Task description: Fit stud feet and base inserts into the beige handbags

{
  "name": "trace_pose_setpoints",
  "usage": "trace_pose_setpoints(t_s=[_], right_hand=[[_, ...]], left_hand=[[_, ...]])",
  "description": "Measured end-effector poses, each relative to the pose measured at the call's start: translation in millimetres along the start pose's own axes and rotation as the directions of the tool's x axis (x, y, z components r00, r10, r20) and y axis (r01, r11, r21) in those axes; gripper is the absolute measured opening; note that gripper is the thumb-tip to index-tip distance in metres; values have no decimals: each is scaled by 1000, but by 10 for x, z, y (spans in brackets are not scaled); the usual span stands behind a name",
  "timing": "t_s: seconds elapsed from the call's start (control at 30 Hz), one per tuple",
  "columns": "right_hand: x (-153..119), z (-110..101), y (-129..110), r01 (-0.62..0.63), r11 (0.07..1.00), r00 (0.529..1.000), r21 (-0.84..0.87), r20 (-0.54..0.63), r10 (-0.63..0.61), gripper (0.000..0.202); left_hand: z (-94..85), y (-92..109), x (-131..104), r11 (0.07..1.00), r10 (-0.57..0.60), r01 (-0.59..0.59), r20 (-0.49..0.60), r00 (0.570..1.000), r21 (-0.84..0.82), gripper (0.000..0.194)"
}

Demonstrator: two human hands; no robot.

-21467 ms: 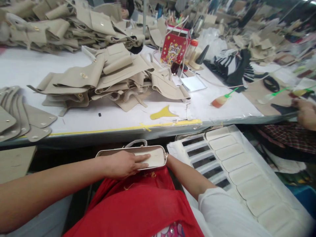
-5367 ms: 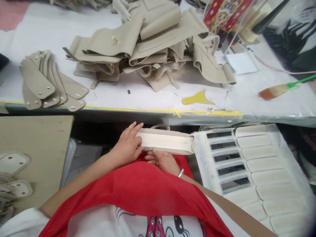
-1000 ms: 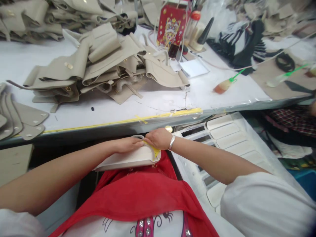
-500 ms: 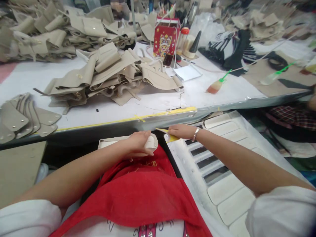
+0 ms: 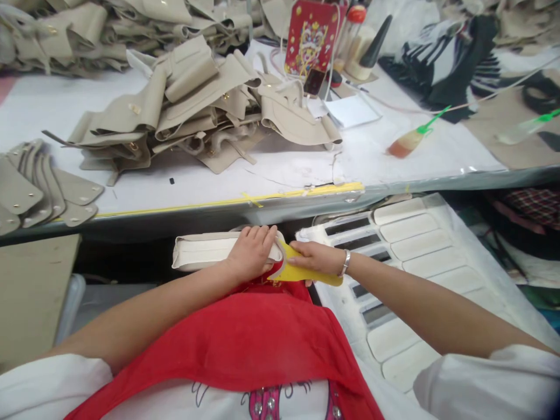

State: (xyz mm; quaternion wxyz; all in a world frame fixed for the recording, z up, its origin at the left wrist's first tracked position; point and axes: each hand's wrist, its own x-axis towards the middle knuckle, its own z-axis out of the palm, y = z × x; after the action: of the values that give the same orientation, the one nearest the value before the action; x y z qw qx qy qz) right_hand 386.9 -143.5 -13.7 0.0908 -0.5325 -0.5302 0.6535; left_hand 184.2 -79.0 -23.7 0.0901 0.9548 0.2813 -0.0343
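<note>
My left hand (image 5: 252,252) is wrapped over the right end of a beige leather bag piece (image 5: 203,249), long and box-shaped with a whitish panel facing up. My right hand (image 5: 317,259) grips a flat yellow scraper (image 5: 291,269) with a curved notch at its left end. That notch lies against the rounded right end of the bag piece. Both hands are over my red apron (image 5: 258,338), just below the table edge. The fingers under the bag piece are hidden.
A white rack (image 5: 356,303) with several pale rounded strips (image 5: 413,227) stands at my right. On the table (image 5: 289,166) lie beige leather pieces (image 5: 188,111), flat tabs with studs (image 5: 56,186), and a green-tipped glue bottle (image 5: 409,140). A board (image 5: 35,291) is at left.
My right hand has brought the yellow scraper left and down from the rack's edge to the bag piece's end. The bag piece now shows its whitish panel more; the view has shifted slightly.
</note>
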Motion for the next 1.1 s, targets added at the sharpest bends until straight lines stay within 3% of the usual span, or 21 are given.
trace_pose_setpoints(t_s=[0.2,0.33,0.53,0.73,0.8,0.9,0.97,1.03,1.1], right_hand=[[61,153,41,-51,971,998,235,33,44,33],[83,281,48,-55,940,997,338,-27,68,33],[157,496,86,-21,888,992,460,-99,74,39],[10,479,73,8,850,992,527,-112,60,41],[-72,492,122,144,766,969,627,-246,19,40],[-21,655,303,422,431,864,798,-497,76,36],[185,835,457,469,225,825,854,-514,235,28],[487,1004,586,433,147,824,890,-456,335,12],[799,1105,660,399,112,839,910,-411,358,4]], left_hand=[[-26,13,-49,998,3,0,-41,999,55,72],[-5,-41,-101,1000,4,-2,-48,999,24,70],[112,-146,-208,997,71,-69,-170,983,18,68],[117,-156,-279,995,91,-82,-226,970,49,66],[120,-153,-283,995,90,-80,-235,968,50,65],[134,-141,-269,995,92,-77,-242,966,71,61],[136,-121,-254,994,93,-74,-235,968,85,58],[129,-97,-243,994,89,-71,-223,971,86,57],[120,-81,-240,994,89,-75,-214,973,76,57]])
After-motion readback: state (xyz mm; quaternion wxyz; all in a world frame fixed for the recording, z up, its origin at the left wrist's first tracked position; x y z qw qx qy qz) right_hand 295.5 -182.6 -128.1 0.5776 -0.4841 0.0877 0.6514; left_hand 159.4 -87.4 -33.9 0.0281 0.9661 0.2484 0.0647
